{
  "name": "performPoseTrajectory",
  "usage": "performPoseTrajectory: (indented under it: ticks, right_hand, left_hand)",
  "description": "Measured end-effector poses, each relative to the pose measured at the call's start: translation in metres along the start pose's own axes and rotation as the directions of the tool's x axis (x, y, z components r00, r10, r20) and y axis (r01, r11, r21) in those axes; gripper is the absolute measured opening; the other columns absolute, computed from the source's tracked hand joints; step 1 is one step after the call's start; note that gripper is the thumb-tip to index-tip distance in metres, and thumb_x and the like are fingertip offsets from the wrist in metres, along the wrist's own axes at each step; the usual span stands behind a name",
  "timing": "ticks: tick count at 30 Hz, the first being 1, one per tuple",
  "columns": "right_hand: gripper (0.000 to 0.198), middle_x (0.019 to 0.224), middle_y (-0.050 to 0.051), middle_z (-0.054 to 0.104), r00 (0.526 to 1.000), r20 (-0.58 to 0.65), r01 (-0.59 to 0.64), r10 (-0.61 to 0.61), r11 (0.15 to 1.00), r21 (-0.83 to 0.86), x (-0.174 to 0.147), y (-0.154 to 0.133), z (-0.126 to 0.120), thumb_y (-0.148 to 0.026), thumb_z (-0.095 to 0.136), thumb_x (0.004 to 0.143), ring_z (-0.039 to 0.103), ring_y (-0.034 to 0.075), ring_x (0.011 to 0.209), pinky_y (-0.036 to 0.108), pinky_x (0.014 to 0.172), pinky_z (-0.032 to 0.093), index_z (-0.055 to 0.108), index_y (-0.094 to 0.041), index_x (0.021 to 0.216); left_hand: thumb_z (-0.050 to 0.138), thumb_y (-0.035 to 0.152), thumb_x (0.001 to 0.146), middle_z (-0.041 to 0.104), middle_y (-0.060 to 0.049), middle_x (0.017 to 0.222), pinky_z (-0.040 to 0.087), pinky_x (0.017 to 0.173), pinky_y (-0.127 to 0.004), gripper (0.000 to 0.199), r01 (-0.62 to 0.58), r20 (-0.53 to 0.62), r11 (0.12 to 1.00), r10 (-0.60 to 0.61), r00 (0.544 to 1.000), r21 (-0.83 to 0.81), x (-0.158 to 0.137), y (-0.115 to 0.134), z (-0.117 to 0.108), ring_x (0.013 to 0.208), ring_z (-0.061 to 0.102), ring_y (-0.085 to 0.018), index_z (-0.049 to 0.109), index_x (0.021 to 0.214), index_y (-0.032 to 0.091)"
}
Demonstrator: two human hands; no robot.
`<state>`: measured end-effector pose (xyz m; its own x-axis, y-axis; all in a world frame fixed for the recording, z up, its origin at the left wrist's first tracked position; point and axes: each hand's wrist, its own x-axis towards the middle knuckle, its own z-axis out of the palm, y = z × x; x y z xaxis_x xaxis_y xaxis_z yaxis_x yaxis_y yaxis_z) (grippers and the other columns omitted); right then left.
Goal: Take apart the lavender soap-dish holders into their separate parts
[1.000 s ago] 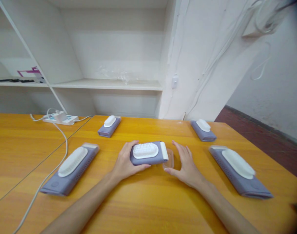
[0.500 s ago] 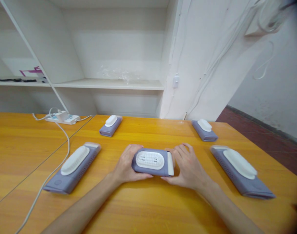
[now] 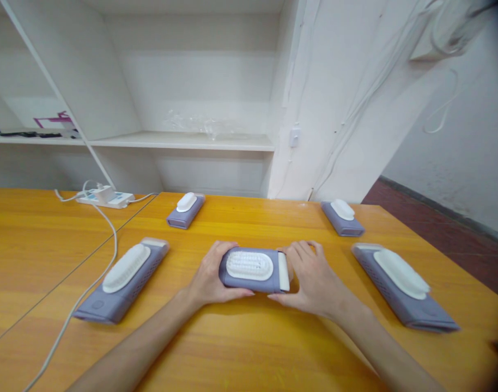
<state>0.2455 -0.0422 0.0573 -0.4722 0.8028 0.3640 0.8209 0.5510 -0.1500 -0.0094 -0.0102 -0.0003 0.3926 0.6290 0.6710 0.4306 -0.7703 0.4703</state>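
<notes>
Between my two hands is a purple-grey box [image 3: 274, 279] with a white, bumpy oval piece [image 3: 249, 265] on its face and a pale band at its right end. My left hand [image 3: 213, 276] grips the left end, thumb along the near edge and fingers over the far edge. On the right end, my right hand [image 3: 312, 275] closes its thumb and fingers around the corner near the pale band. Whether the box touches the table beneath it I cannot tell.
Similar boxes lie around it on the wooden table [image 3: 249, 343]: a left one [image 3: 104, 307], a right one [image 3: 426, 316], a back-left one [image 3: 186, 219] and a back-right one [image 3: 347, 227]. A power strip [image 3: 105, 197] with a white cable [image 3: 115, 234] sits back left, before white shelves [image 3: 183, 140].
The held box has shifted very slightly left with both hands. Dark marks on its white oval piece have become fainter. The other boxes stay in place.
</notes>
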Motion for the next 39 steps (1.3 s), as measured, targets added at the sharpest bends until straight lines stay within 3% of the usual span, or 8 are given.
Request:
performPoseTrajectory:
  ticks: [7, 16, 23, 27, 31, 34, 37, 39]
  right_hand:
    - [0.053, 0.089, 0.010, 0.057, 0.999, 0.014, 0.030, -0.028, 0.991, -0.133, 0.000, -0.008, -0.002, -0.065, 0.061, 0.070, 0.050, 0.029, 0.086, 0.047, 0.087, 0.030, 0.053, -0.018, 0.093]
    - [0.049, 0.092, 0.007, 0.057, 0.999, 0.024, 0.037, -0.041, 0.991, 0.132, -0.001, -0.003, -0.006, -0.048, 0.074, 0.064, 0.048, 0.025, 0.086, 0.038, 0.077, 0.038, 0.052, -0.020, 0.098]
    - [0.047, 0.089, 0.006, 0.055, 0.999, -0.029, 0.041, -0.037, 0.982, 0.186, -0.001, 0.000, 0.001, -0.046, 0.076, 0.061, 0.049, 0.024, 0.084, 0.037, 0.075, 0.040, 0.050, -0.020, 0.090]
    - [0.044, 0.086, 0.005, 0.054, 0.993, -0.117, -0.012, 0.033, 0.985, 0.175, 0.000, 0.002, 0.001, -0.049, 0.075, 0.064, 0.050, 0.023, 0.081, 0.034, 0.070, 0.042, 0.047, -0.021, 0.082]
    - [0.054, 0.092, 0.007, 0.057, 0.985, -0.163, -0.038, 0.057, 0.992, 0.122, 0.000, 0.001, -0.001, -0.056, 0.073, 0.065, 0.052, 0.026, 0.086, 0.039, 0.075, 0.042, 0.050, -0.020, 0.097]
    - [0.045, 0.097, 0.008, 0.059, 0.970, -0.195, -0.092, 0.148, 0.959, 0.269, -0.001, -0.005, 0.004, -0.053, 0.063, 0.076, 0.055, 0.025, 0.089, 0.038, 0.077, 0.044, 0.049, -0.020, 0.103]
    - [0.022, 0.089, 0.004, 0.062, 0.933, -0.207, -0.159, 0.294, 0.853, 0.497, 0.000, -0.011, 0.012, -0.042, 0.046, 0.090, 0.058, 0.019, 0.080, 0.032, 0.072, 0.046, 0.049, -0.022, 0.098]
    - [0.024, 0.080, 0.002, 0.063, 0.898, -0.222, -0.188, 0.379, 0.789, 0.586, 0.001, -0.012, 0.017, -0.042, 0.045, 0.091, 0.058, 0.017, 0.072, 0.030, 0.068, 0.046, 0.048, -0.022, 0.104]
  left_hand:
    - [0.081, 0.048, 0.056, 0.053, -0.012, 0.112, 0.047, 0.088, -0.044, 0.091, 0.023, 0.009, 1.000, -0.023, 1.000, -0.011, -0.001, -0.002, -0.001, 0.101, 0.055, -0.027, 0.032, 0.129, 0.022]
    - [0.081, 0.049, 0.055, 0.053, -0.012, 0.113, 0.047, 0.089, -0.043, 0.095, 0.023, 0.039, 0.999, -0.022, 0.999, -0.029, -0.001, 0.001, 0.000, 0.102, 0.056, -0.027, 0.030, 0.130, 0.023]
    - [0.082, 0.049, 0.054, 0.053, -0.011, 0.113, 0.047, 0.088, -0.042, 0.095, 0.020, 0.041, 1.000, -0.019, 0.999, -0.019, -0.001, 0.001, 0.000, 0.102, 0.055, -0.026, 0.031, 0.129, 0.022]
    - [0.081, 0.048, 0.055, 0.053, -0.011, 0.112, 0.046, 0.089, -0.043, 0.090, 0.066, -0.015, 0.998, -0.066, 0.998, 0.015, -0.002, 0.000, 0.001, 0.102, 0.055, -0.027, 0.032, 0.127, 0.022]
    - [0.080, 0.048, 0.056, 0.053, -0.011, 0.113, 0.047, 0.087, -0.043, 0.089, 0.087, -0.071, 0.995, -0.084, 0.994, 0.039, -0.002, -0.001, 0.002, 0.101, 0.056, -0.027, 0.033, 0.127, 0.022]
    - [0.081, 0.047, 0.056, 0.053, -0.011, 0.113, 0.047, 0.087, -0.043, 0.090, 0.034, -0.095, 0.997, -0.027, 0.995, 0.069, -0.001, -0.001, 0.003, 0.102, 0.055, -0.027, 0.033, 0.128, 0.022]
    - [0.081, 0.047, 0.056, 0.054, -0.011, 0.113, 0.047, 0.087, -0.043, 0.090, 0.007, -0.117, 0.996, 0.004, 0.993, 0.094, 0.000, 0.000, 0.004, 0.103, 0.055, -0.027, 0.033, 0.128, 0.022]
    - [0.081, 0.046, 0.056, 0.054, -0.011, 0.113, 0.047, 0.087, -0.043, 0.089, 0.016, -0.139, 0.996, -0.003, 0.990, 0.093, 0.001, 0.000, 0.004, 0.103, 0.055, -0.027, 0.034, 0.127, 0.022]
